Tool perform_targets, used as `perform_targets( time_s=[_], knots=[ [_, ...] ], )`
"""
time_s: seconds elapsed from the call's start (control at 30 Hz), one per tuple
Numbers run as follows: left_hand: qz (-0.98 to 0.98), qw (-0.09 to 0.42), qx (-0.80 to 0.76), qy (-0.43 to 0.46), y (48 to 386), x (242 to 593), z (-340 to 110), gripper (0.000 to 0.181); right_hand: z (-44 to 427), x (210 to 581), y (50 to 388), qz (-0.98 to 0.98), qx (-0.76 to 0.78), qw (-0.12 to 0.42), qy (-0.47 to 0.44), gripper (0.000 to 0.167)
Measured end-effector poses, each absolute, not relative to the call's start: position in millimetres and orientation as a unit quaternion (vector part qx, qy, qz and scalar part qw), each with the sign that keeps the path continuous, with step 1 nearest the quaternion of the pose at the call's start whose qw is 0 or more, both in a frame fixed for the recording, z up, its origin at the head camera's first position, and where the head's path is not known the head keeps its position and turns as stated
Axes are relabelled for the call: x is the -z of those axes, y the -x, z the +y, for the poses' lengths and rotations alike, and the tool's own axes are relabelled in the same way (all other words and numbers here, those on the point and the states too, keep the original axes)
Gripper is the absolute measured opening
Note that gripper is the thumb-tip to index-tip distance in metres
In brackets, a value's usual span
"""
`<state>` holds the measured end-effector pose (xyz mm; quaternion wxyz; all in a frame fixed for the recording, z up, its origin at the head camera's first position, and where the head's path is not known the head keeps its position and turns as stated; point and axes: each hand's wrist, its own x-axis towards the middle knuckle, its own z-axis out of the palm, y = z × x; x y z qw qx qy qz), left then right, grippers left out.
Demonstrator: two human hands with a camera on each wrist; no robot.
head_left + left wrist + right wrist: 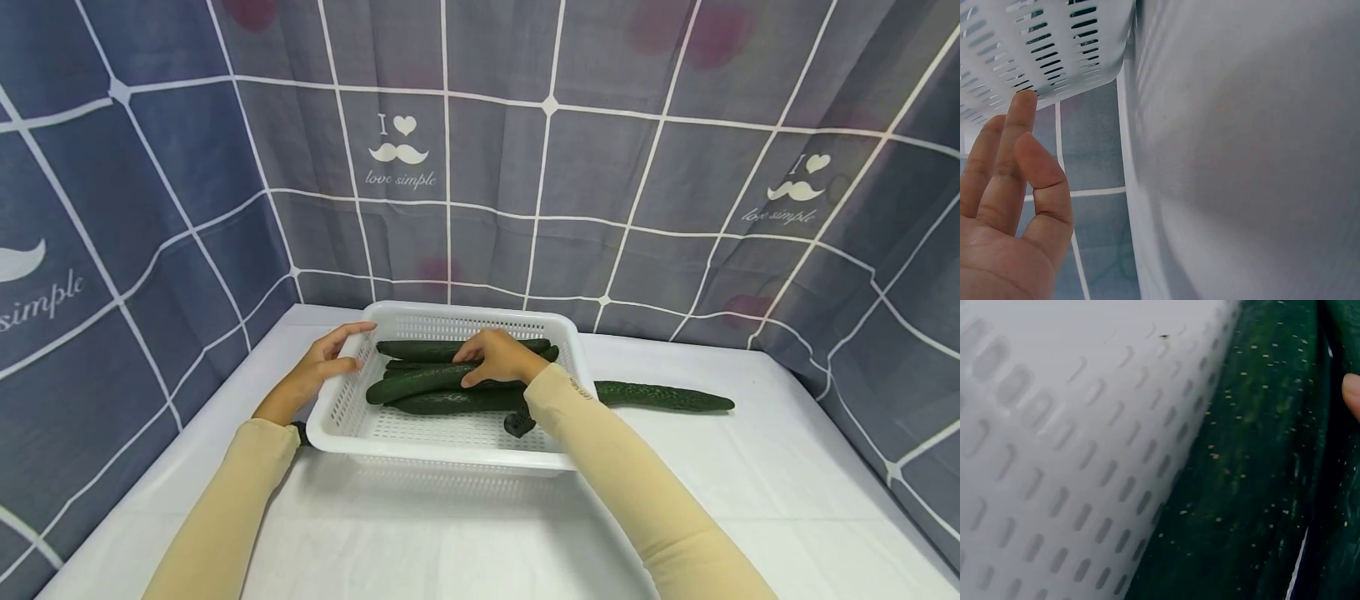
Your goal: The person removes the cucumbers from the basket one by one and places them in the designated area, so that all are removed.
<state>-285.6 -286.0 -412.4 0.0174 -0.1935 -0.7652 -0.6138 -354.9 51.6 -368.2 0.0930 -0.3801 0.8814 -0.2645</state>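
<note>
A white perforated plastic basket (450, 457) holds several dark green cucumbers. My right hand (501, 357) reaches over its right side and grips a cucumber (420, 382) lying on top of the others, thumb on the near side. Behind it lies another cucumber (420, 351), and in front a third (450, 404). In the right wrist view a large cucumber (1235, 462) fills the middle, and only one fingertip (1352, 394) shows. At the basket's left end, my left hand (324, 367) touches the rim with fingers extended; the left wrist view shows this hand (1010, 206) beside the slotted wall.
One more cucumber (663, 398) rests on the white tablecloth (420, 542), right of the basket and partly hidden by it. A small black device (519, 423) sits under my right wrist. Grey checked curtains (495, 150) enclose the table at the back and sides.
</note>
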Motion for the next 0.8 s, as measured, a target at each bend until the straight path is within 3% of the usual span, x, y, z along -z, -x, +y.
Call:
perform_targets(
  time_s=[0.57, 0.8],
  knots=[
    [-0.762, 0.013, 0.619, 0.191, 287.1, 412.5, -287.2, 0.062, 56.0, 361.0, 356.9, 0.853, 0.367, 0.115, 0.352, 0.035],
    [-0.754, 0.034, 0.622, 0.211, 289.2, 416.4, -286.3, 0.061, 60.8, 356.2, 358.6, 0.833, 0.424, 0.128, 0.332, 0.035]
  ],
)
